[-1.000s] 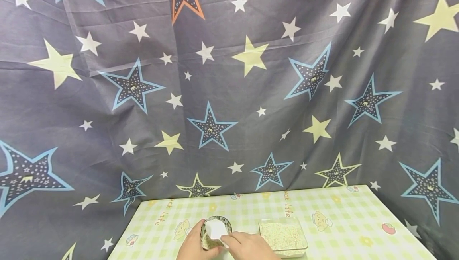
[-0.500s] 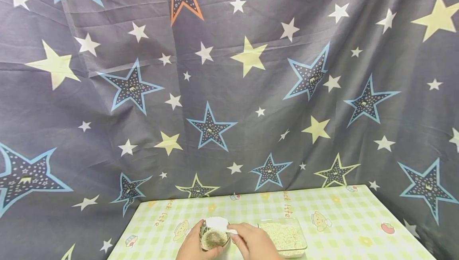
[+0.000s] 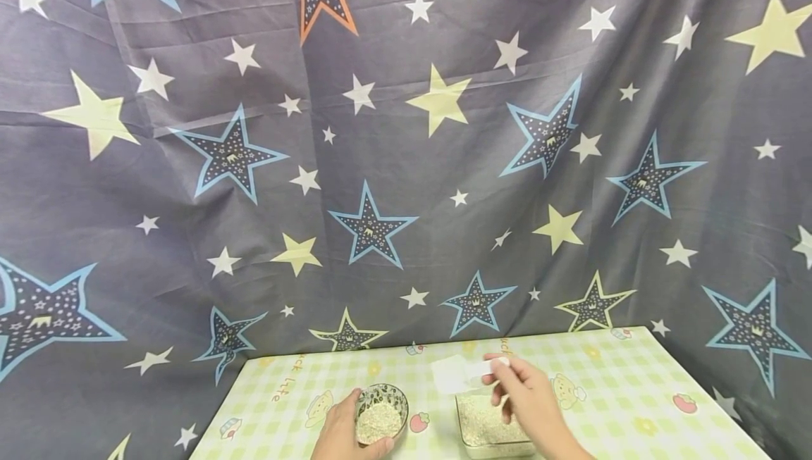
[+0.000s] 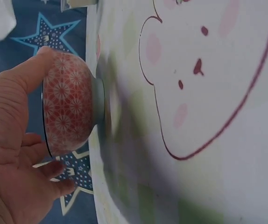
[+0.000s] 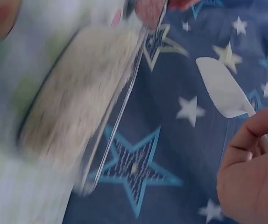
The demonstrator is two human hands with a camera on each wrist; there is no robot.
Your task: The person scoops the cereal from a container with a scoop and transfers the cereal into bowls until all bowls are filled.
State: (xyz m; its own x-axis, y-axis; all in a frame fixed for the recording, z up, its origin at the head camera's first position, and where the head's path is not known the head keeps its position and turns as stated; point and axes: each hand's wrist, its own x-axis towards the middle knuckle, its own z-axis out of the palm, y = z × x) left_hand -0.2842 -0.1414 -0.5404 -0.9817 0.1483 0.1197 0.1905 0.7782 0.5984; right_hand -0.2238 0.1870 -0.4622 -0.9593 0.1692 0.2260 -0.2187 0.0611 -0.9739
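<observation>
My left hand [image 3: 342,432] grips a small bowl [image 3: 393,396], thumb and fingers around its sides. Pale flakes like oats [image 3: 379,423] lie inside the bowl. From the left wrist view the bowl [image 4: 68,102] has a red flower pattern outside and a pale foot, close over the tablecloth. A white scoop [image 3: 449,374] is pinched by its handle in my right hand [image 3: 523,393]. It hangs above the far side of a rectangular glass container [image 3: 501,451] full of the same flakes [image 3: 487,421]. In the right wrist view the scoop [image 5: 220,86] has a broad blade.
A green-checked tablecloth [image 3: 609,411] with cartoon prints covers the table. Behind its far edge hangs a dark curtain [image 3: 406,291] with stars. A strawberry print [image 3: 419,423] shows between the bowl and the container.
The right hand has lifted the scoop out of the bowl and carried it right, over the glass container. The left hand stays at the bowl, whose flakes now show uncovered.
</observation>
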